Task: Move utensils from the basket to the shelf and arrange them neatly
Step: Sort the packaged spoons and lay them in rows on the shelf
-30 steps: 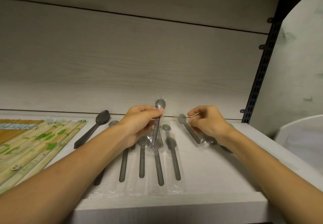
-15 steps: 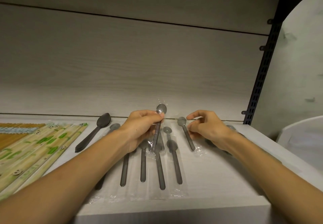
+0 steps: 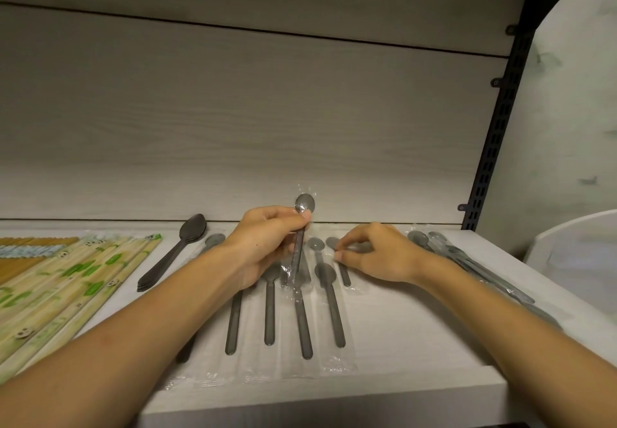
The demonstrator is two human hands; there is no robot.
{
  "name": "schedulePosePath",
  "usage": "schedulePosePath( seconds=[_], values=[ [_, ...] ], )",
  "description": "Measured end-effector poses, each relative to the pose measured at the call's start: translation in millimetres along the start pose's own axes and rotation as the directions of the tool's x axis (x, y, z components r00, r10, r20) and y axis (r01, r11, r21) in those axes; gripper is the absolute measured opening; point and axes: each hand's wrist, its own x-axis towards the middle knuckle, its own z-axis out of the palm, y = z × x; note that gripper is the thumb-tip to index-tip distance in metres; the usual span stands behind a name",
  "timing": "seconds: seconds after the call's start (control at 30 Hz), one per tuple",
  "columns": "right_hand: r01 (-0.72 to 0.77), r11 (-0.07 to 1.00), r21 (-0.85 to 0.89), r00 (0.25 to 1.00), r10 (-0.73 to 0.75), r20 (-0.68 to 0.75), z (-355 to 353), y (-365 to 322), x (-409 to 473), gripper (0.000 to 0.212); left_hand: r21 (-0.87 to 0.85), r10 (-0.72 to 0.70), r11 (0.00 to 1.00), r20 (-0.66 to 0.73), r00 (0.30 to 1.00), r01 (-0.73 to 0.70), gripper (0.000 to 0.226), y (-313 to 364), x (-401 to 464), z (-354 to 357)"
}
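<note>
My left hand (image 3: 267,244) grips a grey spoon in clear wrap (image 3: 302,220), held nearly upright above the white shelf (image 3: 407,344), bowl up. My right hand (image 3: 380,255) is low over the shelf and pinches a second wrapped spoon (image 3: 344,275) that lies flat just right of a row of several wrapped spoons (image 3: 269,310). The row lies with handles toward me. More wrapped spoons lie in a loose pile (image 3: 467,260) to the right, partly hidden by my right forearm.
A stack of unwrapped dark spoons (image 3: 167,260) lies left of the row. Packs of wrapped bamboo chopsticks (image 3: 50,290) fill the shelf's left end. A white basket (image 3: 581,260) shows at the right edge, beside a black slotted upright (image 3: 490,147). The shelf's back panel is close behind.
My right hand has carried its wrapped spoon left and down until it lies beside the row. My left hand has kept its upright spoon almost still.
</note>
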Motion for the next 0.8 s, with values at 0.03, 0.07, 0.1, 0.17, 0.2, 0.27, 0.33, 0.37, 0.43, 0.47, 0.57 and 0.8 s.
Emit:
schedulePosePath(
  seconds=[0.03, 0.07, 0.1, 0.17, 0.2, 0.27, 0.33, 0.37, 0.43, 0.47, 0.57, 0.8],
  values=[
    [0.012, 1.000, -0.001, 1.000, -0.012, -0.004, 0.7, 0.3, 0.5, 0.028, 0.004, 0.004, 1.000, -0.002, 1.000, -0.004, 0.015, 0.3, -0.4, -0.2],
    [0.024, 1.000, -0.001, 1.000, -0.024, -0.007, 0.3, -0.2, 0.1, 0.028, 0.015, 0.010, 1.000, -0.004, 1.000, -0.010, 0.019, 1.0, -0.7, -0.2],
    [0.026, 1.000, 0.000, 1.000, -0.026, -0.009, 0.1, 0.6, 0.6, 0.027, 0.025, 0.017, 1.000, -0.007, 1.000, -0.017, 0.024, 1.7, -0.9, -0.4],
    [0.026, 0.999, 0.021, 0.999, -0.025, -0.034, -1.2, 0.1, 0.1, 0.024, 0.025, 0.024, 0.999, -0.015, 1.000, -0.024, 0.036, 2.6, -1.3, -2.0],
    [0.026, 0.999, 0.039, 0.998, -0.024, -0.061, -2.4, -1.0, -0.5, 0.022, 0.031, 0.029, 0.999, -0.018, 0.999, -0.029, 0.040, 3.2, -1.7, -3.1],
    [0.026, 0.997, 0.071, 0.991, -0.016, -0.135, -6.3, -3.6, -0.2, 0.019, 0.064, 0.053, 0.997, -0.012, 0.999, -0.052, 0.037, 5.8, -4.3, -3.6],
    [0.034, 0.995, 0.091, 0.982, -0.016, -0.189, -12.8, -5.6, -0.2, 0.017, 0.094, 0.083, 0.992, -0.010, 0.997, -0.081, 0.018, 9.5, -8.3, -1.2],
    [0.042, 0.994, 0.101, 0.978, -0.021, -0.208, -17.4, -5.4, -1.1, 0.016, 0.108, 0.088, 0.990, -0.003, 0.996, -0.088, 0.011, 11.4, -10.0, 0.7],
    [0.058, 0.992, 0.109, 0.971, -0.031, -0.237, -28.2, -2.9, -6.8, 0.014, 0.138, 0.071, 0.988, 0.037, 0.997, -0.075, 0.013, 14.8, -14.2, 5.3],
    [0.064, 0.992, 0.105, 0.969, -0.037, -0.246, -33.3, -0.1, -11.5, 0.013, 0.158, 0.055, 0.985, 0.068, 0.996, -0.065, 0.014, 15.6, -16.4, 7.6],
    [0.065, 0.994, 0.091, 0.968, -0.041, -0.246, -43.5, 12.3, -29.3, 0.014, 0.244, 0.046, 0.966, 0.162, 0.986, -0.085, 0.014, 15.6, -28.9, 18.6],
    [0.073, 0.996, 0.044, 0.972, -0.062, -0.225, -49.1, 32.1, -59.6, 0.011, 0.636, 0.085, 0.733, 0.267, 0.960, -0.242, 0.013, -6.0, -46.0, 40.3]
  ],
)
